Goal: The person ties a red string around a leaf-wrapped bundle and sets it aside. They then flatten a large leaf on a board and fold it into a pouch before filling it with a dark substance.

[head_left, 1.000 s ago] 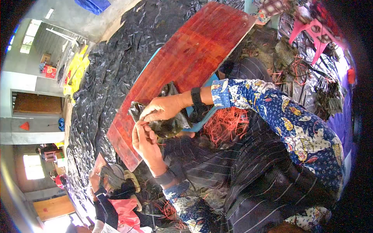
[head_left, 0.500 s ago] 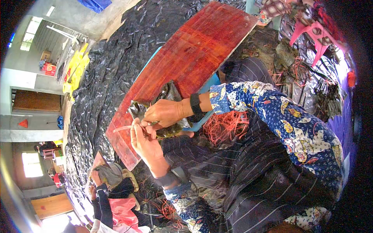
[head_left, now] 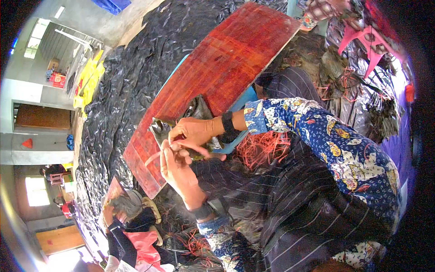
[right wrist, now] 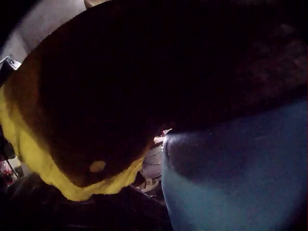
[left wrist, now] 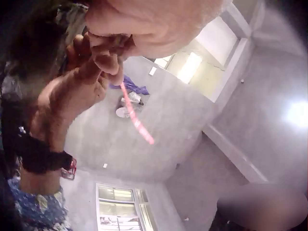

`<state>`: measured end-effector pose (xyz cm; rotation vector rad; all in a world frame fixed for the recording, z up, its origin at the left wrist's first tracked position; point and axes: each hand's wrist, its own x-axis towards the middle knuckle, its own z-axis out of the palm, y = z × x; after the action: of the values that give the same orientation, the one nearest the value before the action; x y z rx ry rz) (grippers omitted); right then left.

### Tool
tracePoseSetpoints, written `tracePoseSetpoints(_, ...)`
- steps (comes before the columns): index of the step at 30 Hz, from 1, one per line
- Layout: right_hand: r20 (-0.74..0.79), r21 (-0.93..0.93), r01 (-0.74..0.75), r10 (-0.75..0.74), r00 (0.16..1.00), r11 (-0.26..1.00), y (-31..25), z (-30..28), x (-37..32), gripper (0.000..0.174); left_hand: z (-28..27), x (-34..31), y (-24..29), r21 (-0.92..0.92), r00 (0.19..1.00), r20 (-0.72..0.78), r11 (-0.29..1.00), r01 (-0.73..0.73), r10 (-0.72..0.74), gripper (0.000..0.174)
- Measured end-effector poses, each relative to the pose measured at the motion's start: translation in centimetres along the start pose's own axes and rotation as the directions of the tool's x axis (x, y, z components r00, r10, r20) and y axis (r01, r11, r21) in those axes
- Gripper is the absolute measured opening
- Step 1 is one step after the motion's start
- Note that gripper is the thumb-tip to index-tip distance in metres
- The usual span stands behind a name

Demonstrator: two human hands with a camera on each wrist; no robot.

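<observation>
In the head view, my left hand (head_left: pixel 178 170) and right hand (head_left: pixel 195 131) meet fingertip to fingertip over the near part of a red board. Between them they pinch a thin pink strip (head_left: pixel 153 158). One end sticks out left past my left fingers, and another stretch runs below my right hand. The left wrist view shows an end of the strip (left wrist: pixel 137 118) dangling from the pinched fingertips. Just behind my hands, a dark, shiny leaf-like bundle (head_left: pixel 159 129) lies on the red board (head_left: pixel 222 59), partly covered by my right hand.
A tangle of pink strips (head_left: pixel 263 147) lies by my lap, beside a blue support (head_left: pixel 247 97) under the board. Another person (head_left: pixel 127 226) sits at the lower left. Black plastic sheeting (head_left: pixel 122 95) covers the floor beyond; a pink stool (head_left: pixel 369 43) stands at the upper right.
The pink strip has come into view on both sides of the fingers. My left hand has shifted slightly right, and my right fingers have turned at the strip. The bundle stays on the board.
</observation>
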<state>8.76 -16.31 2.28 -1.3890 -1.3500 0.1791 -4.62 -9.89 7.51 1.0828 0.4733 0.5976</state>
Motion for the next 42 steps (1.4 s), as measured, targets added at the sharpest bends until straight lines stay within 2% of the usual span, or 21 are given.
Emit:
tracePoseSetpoints(2,-0.012,0.038,0.063,-0.062,0.998,0.997,0.2,0.2,0.1,0.018,-1.2,0.1,-0.6,0.111,0.999,-0.031,0.994,-0.017,0.02,0.028)
tracePoseSetpoints(6,0.031,0.151,0.001,-0.006,1.0,0.989,-0.7,-0.6,0.2,0.021,-1.9,0.1,-2.0,0.286,0.989,-0.047,0.95,-0.124,0.143,0.027)
tracePoseSetpoints(8,0.122,0.407,-0.2,0.164,0.979,0.891,-0.6,-0.6,0.3,0.021,-1.9,0.0,-2.5,0.353,0.969,-0.063,0.914,-0.201,0.238,0.02)
tracePoseSetpoints(9,0.122,0.406,-0.202,0.166,0.979,0.891,0.3,-0.3,0.2,0.021,-1.8,-0.1,-2.5,0.442,0.961,-0.049,0.869,-0.223,0.272,0.018)
tracePoseSetpoints(10,0.156,0.484,-0.306,0.263,0.952,0.82,1.1,-0.2,0.2,0.022,-1.7,-0.2,-2.8,0.44,0.962,-0.051,0.87,-0.221,0.269,0.018)
tracePoseSetpoints(12,0.239,0.595,-0.47,0.415,0.878,0.652,1.2,-0.6,0.3,0.023,-2.0,-0.2,-3.6,0.705,0.897,-0.011,0.639,-0.306,0.442,0.019)
tracePoseSetpoints(13,0.257,0.594,-0.488,0.423,0.869,0.64,1.1,-0.8,0.4,0.021,-2.8,0.0,-4.3,0.805,0.816,0.139,0.416,-0.423,0.561,0.017)
tracePoseSetpoints(14,0.275,0.593,-0.504,0.43,0.86,0.628,1.1,-1.0,0.4,0.02,-2.7,-0.3,-4.3,0.806,0.816,0.135,0.417,-0.42,0.562,0.017)
tracePoseSetpoints(16,0.322,0.569,-0.521,0.411,0.853,0.636,1.1,-1.4,0.5,0.019,-2.4,-1.2,-4.4,0.826,0.68,0.39,0.09,-0.556,0.621,0.017)
tracePoseSetpoints(18,0.368,0.543,-0.538,0.394,0.842,0.645,1.1,-1.7,0.3,0.018,-2.8,-1.3,-4.7,0.827,0.684,0.435,0.042,-0.561,0.586,0.018)
tracePoseSetpoints(21,0.359,0.426,-0.479,0.343,0.868,0.767,0.6,-2.0,0.1,0.013,-3.0,-1.6,-4.8,0.79,0.661,0.541,-0.043,-0.612,0.52,0.023)
tracePoseSetpoints(22,0.365,0.428,-0.481,0.341,0.866,0.765,0.6,-2.2,0.2,0.013,-2.9,-1.7,-4.6,0.794,0.665,0.536,-0.043,-0.606,0.519,0.023)
tracePoseSetpoints(24,0.326,0.314,-0.355,0.251,0.911,0.881,0.5,-2.5,0.4,0.012,-3.0,-2.3,-4.3,0.784,0.663,0.518,0.01,-0.621,0.541,0.019)
tracePoseSetpoints(26,0.333,0.32,-0.326,0.216,0.918,0.89,-0.1,-3.1,0.4,0.012,-4.6,-2.8,-3.3,0.816,0.663,0.461,0.011,-0.578,0.59,0.021)
tracePoseSetpoints(28,0.337,0.337,-0.3,0.183,0.924,0.893,-0.4,-3.4,0.1,0.013,-7.4,-2.4,-3.2,0.855,0.713,0.218,0.221,-0.469,0.667,0.02)
tracePoseSetpoints(29,0.352,0.33,-0.287,0.165,0.922,0.9,-0.3,-3.4,0.1,0.013,-8.0,-2.5,-2.6,0.857,0.811,-0.022,0.428,-0.285,0.585,0.019)
tracePoseSetpoints(32,0.339,0.323,-0.214,0.098,0.936,0.922,-0.6,-3.4,0.0,0.012,-8.3,-2.4,-1.7,0.821,0.827,-0.052,0.495,-0.283,0.559,0.019)
tracePoseSetpoints(34,0.373,0.325,-0.233,0.103,0.922,0.916,-0.8,-3.5,0.0,0.011,-7.3,-2.4,-1.8,0.829,0.833,0.011,0.461,-0.316,0.552,0.019)
tracePoseSetpoints(36,0.365,0.315,-0.214,0.09,0.926,0.924,-0.5,-3.2,-0.1,0.012,-6.7,-2.4,-2.1,0.899,0.868,0.257,0.225,-0.376,0.425,0.018)
tracePoseSetpoints(37,0.356,0.305,-0.194,0.077,0.931,0.932,-0.4,-3.1,-0.1,0.012,-7.3,-2.1,-3.5,0.88,0.892,0.179,0.338,-0.333,0.415,0.021)
tracePoseSetpoints(42,0.396,0.291,-0.2,0.072,0.915,0.936,-0.4,-2.9,-0.4,0.013,-4.9,-2.2,-5.4,0.847,0.926,0.008,0.49,-0.207,0.377,0.028)
